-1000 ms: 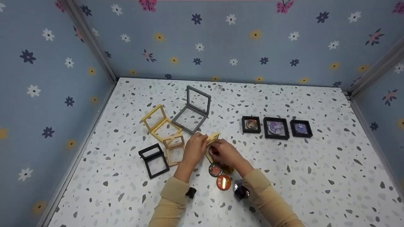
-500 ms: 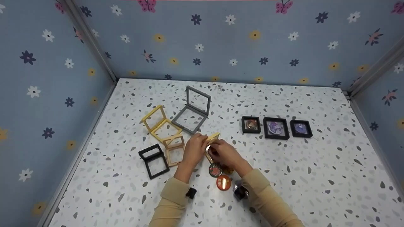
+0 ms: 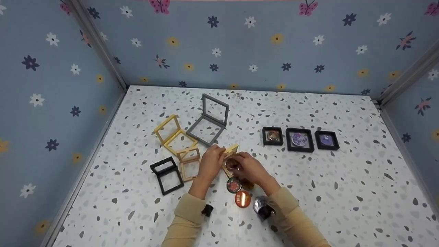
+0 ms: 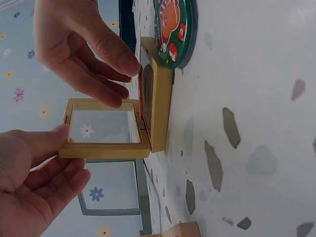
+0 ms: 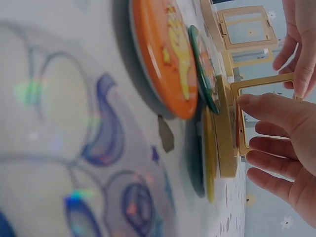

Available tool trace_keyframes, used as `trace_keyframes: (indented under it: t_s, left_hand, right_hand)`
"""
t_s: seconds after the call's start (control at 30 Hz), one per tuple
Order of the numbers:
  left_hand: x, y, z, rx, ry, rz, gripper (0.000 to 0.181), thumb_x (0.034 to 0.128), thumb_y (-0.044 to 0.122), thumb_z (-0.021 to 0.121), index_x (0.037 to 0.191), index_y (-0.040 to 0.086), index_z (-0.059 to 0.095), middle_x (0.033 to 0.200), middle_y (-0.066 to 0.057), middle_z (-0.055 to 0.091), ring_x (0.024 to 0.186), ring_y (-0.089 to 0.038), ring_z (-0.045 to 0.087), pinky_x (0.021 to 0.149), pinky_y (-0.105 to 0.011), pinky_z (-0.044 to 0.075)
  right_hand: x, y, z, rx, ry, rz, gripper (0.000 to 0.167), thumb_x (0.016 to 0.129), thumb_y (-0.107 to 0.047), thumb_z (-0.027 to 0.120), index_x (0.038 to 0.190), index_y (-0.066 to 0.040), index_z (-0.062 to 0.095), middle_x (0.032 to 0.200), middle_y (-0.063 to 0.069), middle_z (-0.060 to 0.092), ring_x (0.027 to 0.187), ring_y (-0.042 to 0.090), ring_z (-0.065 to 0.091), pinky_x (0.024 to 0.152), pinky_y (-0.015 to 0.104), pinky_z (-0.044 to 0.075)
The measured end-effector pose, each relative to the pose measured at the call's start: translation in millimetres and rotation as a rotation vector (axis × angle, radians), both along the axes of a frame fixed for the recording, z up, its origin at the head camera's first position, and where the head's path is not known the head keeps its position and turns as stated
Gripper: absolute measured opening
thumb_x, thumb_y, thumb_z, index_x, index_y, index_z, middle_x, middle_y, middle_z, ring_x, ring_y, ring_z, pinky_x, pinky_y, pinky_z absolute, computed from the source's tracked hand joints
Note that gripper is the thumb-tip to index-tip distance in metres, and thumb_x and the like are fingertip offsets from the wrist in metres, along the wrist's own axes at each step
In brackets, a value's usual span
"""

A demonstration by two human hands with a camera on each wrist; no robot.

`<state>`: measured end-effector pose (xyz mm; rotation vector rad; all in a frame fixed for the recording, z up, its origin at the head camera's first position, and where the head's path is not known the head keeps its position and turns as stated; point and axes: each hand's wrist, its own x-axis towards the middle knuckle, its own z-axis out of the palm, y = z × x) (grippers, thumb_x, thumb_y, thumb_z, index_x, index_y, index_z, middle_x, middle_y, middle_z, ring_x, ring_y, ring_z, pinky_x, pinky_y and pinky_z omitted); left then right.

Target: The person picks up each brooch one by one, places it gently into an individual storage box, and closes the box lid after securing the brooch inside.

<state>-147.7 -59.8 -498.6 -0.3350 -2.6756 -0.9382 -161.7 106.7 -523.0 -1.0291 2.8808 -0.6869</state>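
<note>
A small golden-yellow hinged frame (image 4: 160, 106) stands open, its base on the table. My left hand (image 3: 211, 163) pinches the raised lid (image 4: 106, 150) by its edge between thumb and fingers. Over the base is my right hand (image 3: 252, 168), fingers loosely bent and apart, the thumb close to a round badge (image 3: 231, 164) that lies against the base's clear film; whether it touches the badge I cannot tell. In the right wrist view, a green-rimmed badge (image 5: 203, 69), an orange badge (image 5: 165, 54) and a yellow-edged one (image 5: 209, 153) lie beside the frame.
Open grey (image 3: 207, 128), yellow (image 3: 178, 140), light wood-coloured (image 3: 189, 169) and black (image 3: 170, 180) frames stand on the left. Three closed black frames (image 3: 300, 139) holding badges sit on the right. A shiny badge (image 3: 260, 205) is by my right wrist.
My right hand has drawn slightly right and its fingers have loosened, showing more of the badge in the frame. The left hand stays at the lid.
</note>
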Motion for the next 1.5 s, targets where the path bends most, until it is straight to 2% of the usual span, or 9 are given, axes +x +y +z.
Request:
trace_keyframes:
  t_s: [0.13, 0.27, 0.5, 0.63, 0.9, 1.1, 1.37, 1.5]
  left_hand:
    - [0.7, 0.4, 0.5, 0.002, -0.003, 0.007, 0.013, 0.0796, 0.007, 0.064, 0.09, 0.001, 0.067, 0.076, -0.006, 0.055, 0.071, -0.019, 0.055, 0.065, -0.032, 0.046]
    - [1.1, 0.7, 1.8, -0.006, -0.016, 0.018, 0.013, 0.0798, 0.008, 0.064, 0.091, 0.001, 0.067, 0.076, -0.006, 0.055, 0.071, -0.019, 0.055, 0.065, -0.032, 0.046]
    - [2.1, 1.9, 2.0, 0.008, -0.051, 0.021, 0.016, 0.0802, 0.01, 0.064, 0.093, 0.001, 0.067, 0.078, -0.005, 0.055, 0.073, -0.018, 0.055, 0.066, -0.03, 0.046]
    - [3.1, 2.6, 2.0, 0.008, -0.058, 0.023, 0.015, 0.0805, 0.01, 0.063, 0.093, 0.002, 0.067, 0.078, -0.005, 0.056, 0.074, -0.018, 0.055, 0.067, -0.03, 0.046]
    - [4.5, 3.7, 1.8, 0.008, -0.052, -0.003, 0.014, 0.0803, 0.011, 0.064, 0.091, 0.003, 0.067, 0.079, -0.005, 0.058, 0.074, -0.017, 0.056, 0.067, -0.03, 0.046]
    - [6.7, 4.9, 0.5, 0.032, -0.038, -0.031, 0.014, 0.0787, 0.01, 0.066, 0.09, 0.002, 0.068, 0.079, -0.006, 0.06, 0.074, -0.018, 0.058, 0.067, -0.033, 0.047]
    - [11.5, 7.3, -0.2, 0.088, -0.131, -0.056, 0.019, 0.0776, 0.009, 0.067, 0.095, 0.001, 0.067, 0.082, -0.004, 0.062, 0.077, -0.017, 0.057, 0.071, -0.031, 0.045]
    - [13.3, 8.7, -1.6, 0.091, -0.146, -0.071, 0.02, 0.0767, 0.01, 0.068, 0.095, 0.002, 0.067, 0.083, -0.005, 0.063, 0.078, -0.017, 0.058, 0.075, -0.033, 0.044]
  right_hand:
    - [0.8, 6.8, 0.5, -0.04, 0.014, -0.007, 0.04, 0.074, -0.015, 0.07, 0.11, -0.002, 0.059, 0.103, 0.011, 0.057, 0.093, 0.024, 0.054, 0.08, 0.035, 0.045]
    - [1.3, 12.6, 0.6, -0.073, -0.017, -0.042, 0.044, 0.069, -0.012, 0.072, 0.109, 0.001, 0.058, 0.098, 0.012, 0.057, 0.089, 0.026, 0.055, 0.078, 0.036, 0.046]
    - [0.1, 18.1, -1.6, -0.071, -0.149, -0.127, 0.05, 0.068, -0.014, 0.075, 0.11, 0.005, 0.057, 0.093, 0.014, 0.056, 0.078, 0.025, 0.055, 0.071, 0.036, 0.046]
    - [-1.5, 19.1, -3.3, -0.075, -0.19, -0.148, 0.049, 0.066, -0.011, 0.076, 0.108, 0.006, 0.057, 0.088, 0.012, 0.056, 0.075, 0.023, 0.055, 0.068, 0.034, 0.046]
    - [-4.9, 19.2, -7.0, -0.08, -0.177, -0.139, 0.037, 0.067, -0.011, 0.074, 0.099, 0.003, 0.062, 0.079, 0.006, 0.053, 0.069, 0.018, 0.052, 0.062, 0.031, 0.045]
    - [-6.7, 18.6, -8.7, -0.101, -0.214, -0.156, 0.032, 0.068, -0.013, 0.074, 0.096, 0.001, 0.063, 0.079, 0.004, 0.053, 0.069, 0.017, 0.051, 0.064, 0.03, 0.045]
    - [-7.0, 18.8, -10.5, -0.116, -0.221, -0.168, 0.034, 0.067, -0.011, 0.075, 0.096, 0.0, 0.063, 0.078, 0.003, 0.053, 0.068, 0.016, 0.051, 0.063, 0.029, 0.044]
    - [-6.3, 18.4, -10.7, -0.109, -0.209, -0.179, 0.035, 0.066, -0.012, 0.075, 0.096, 0.001, 0.063, 0.077, 0.003, 0.052, 0.067, 0.015, 0.05, 0.062, 0.029, 0.044]
